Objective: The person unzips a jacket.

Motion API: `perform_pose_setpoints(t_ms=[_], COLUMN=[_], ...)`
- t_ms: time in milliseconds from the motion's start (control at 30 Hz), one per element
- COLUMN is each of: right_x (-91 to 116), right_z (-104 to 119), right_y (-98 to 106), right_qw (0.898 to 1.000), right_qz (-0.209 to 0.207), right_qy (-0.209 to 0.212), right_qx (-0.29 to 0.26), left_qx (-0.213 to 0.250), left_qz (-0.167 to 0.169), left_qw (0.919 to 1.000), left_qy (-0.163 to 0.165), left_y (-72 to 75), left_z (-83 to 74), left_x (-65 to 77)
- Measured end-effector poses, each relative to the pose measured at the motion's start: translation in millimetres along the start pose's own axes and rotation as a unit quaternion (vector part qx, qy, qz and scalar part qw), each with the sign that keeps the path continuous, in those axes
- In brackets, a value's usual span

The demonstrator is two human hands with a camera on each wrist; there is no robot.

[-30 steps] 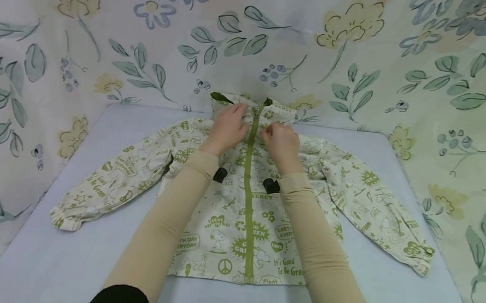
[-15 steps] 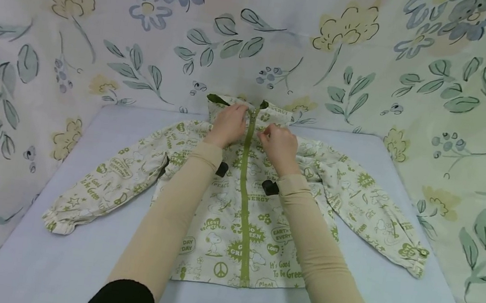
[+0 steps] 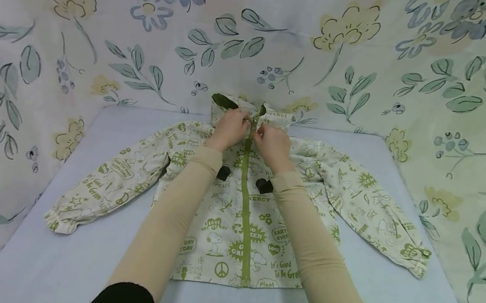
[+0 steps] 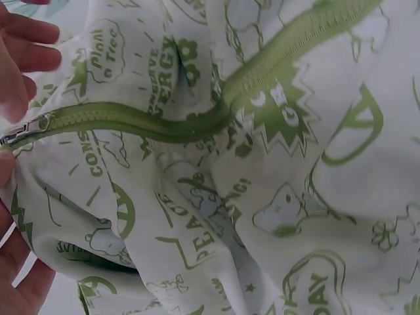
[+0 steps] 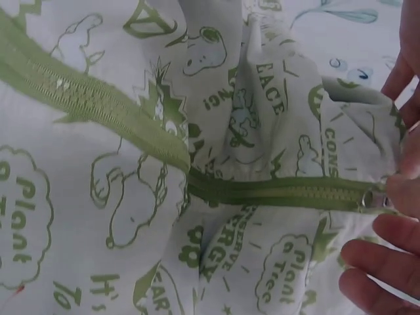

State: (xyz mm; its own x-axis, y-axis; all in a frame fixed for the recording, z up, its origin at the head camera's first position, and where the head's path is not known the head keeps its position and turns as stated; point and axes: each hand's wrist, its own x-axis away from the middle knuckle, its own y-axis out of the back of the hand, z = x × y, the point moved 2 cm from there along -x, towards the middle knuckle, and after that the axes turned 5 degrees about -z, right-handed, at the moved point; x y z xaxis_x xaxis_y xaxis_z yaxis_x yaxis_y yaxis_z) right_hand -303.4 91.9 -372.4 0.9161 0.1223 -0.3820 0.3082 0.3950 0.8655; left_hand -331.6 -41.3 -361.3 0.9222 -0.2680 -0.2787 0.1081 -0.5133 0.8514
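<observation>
One printed jacket (image 3: 275,225) is lying front-up across a white tabletop (image 3: 77,262), with floral cloth (image 3: 156,46) hanging behind and at both sides. The left hand (image 3: 229,129) is pinching the collar (image 3: 276,119) beside the zipper pull (image 5: 379,199); the right hand (image 3: 275,148) is lying just opposite, its grip unclear.

The head view looks forward and down from above the white, green-printed, long-sleeved fabric jacket (image 3: 267,219), framing it end to end; the left and right wrist views face its front from close by, both showing the long green cloth zip (image 4: 190,128) and its small silver metal pull (image 4: 26,129), at opposite edges
</observation>
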Motion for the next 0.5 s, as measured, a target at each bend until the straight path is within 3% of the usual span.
perform_pose_setpoints(t_ms=[167,500], right_x=[-1.8,-4.1], right_z=[2.0,4.1], right_y=[-4.2,-12.7], right_qw=[1.000,0.998], right_qz=[-0.001,0.022], right_qy=[-0.010,-0.048], right_qx=[-0.010,-0.014], left_qx=[0.045,0.058], left_qz=[0.012,0.016], left_qw=[0.9987,0.9980], left_qy=[0.019,0.019], left_y=[2.7,4.8], left_z=[-2.7,-2.5], left_x=[6.9,11.2])
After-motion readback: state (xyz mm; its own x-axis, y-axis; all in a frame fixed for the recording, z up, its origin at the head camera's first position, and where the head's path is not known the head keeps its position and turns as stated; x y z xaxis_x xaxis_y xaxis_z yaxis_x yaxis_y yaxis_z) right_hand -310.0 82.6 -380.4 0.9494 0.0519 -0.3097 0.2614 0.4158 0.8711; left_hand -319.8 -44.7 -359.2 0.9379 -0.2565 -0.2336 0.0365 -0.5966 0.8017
